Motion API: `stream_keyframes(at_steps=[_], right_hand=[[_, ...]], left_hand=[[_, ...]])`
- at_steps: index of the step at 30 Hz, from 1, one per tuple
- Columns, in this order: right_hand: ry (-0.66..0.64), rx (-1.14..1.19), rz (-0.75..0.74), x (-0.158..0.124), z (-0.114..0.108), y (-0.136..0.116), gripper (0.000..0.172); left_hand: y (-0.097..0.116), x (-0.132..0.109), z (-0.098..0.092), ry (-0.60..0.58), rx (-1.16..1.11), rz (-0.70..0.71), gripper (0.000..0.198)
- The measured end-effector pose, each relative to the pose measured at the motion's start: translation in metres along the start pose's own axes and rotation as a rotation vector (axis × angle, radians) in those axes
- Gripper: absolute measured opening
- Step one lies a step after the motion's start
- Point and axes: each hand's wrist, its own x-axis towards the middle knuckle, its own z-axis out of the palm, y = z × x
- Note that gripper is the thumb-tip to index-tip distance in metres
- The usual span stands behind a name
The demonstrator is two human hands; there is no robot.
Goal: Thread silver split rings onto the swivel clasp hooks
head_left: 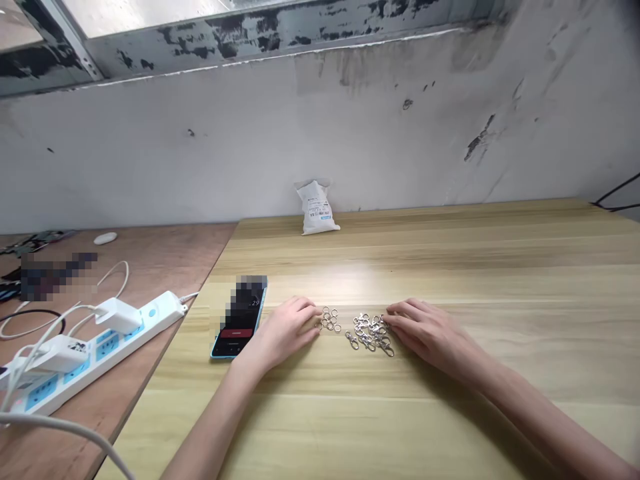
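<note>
Several small metal split rings [331, 320] lie in a little cluster on the wooden table. My left hand [287, 329] rests on the tabletop beside them, fingers loosely bent and apart, the fingertips at the cluster's left edge. Right of the rings sits a pile of silver lobster clasps [371, 330], with one clasp [352, 340] lying slightly apart from it. My right hand [425, 332] lies at the pile's right side, its fingers stretched toward the clasps and its fingertips at or touching them. Neither hand visibly holds anything.
A phone [242, 313] lies just left of my left hand. A white plastic packet [317, 208] stands by the wall at the table's back edge. On the brown surface at left, a power strip [107, 347] carries white chargers [119, 315] and cables.
</note>
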Motion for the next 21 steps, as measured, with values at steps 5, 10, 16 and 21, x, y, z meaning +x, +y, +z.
stream_keyframes(at_steps=[5,10,16,21], right_hand=[[0.000,-0.117,-0.071,0.005,-0.007,0.000,0.030],[-0.057,-0.145,-0.060,0.007,-0.010,0.001,0.029],[-0.042,-0.146,-0.083,0.011,-0.012,-0.002,0.030],[-0.111,-0.284,-0.213,0.020,-0.012,0.000,0.028]], left_hand=[[-0.001,-0.003,0.004,0.004,0.120,0.042,0.011],[0.007,0.002,0.006,0.010,0.164,0.051,0.015],[0.013,0.007,0.005,0.002,0.151,-0.015,0.015],[0.014,0.014,-0.006,-0.111,-0.038,-0.186,0.010]])
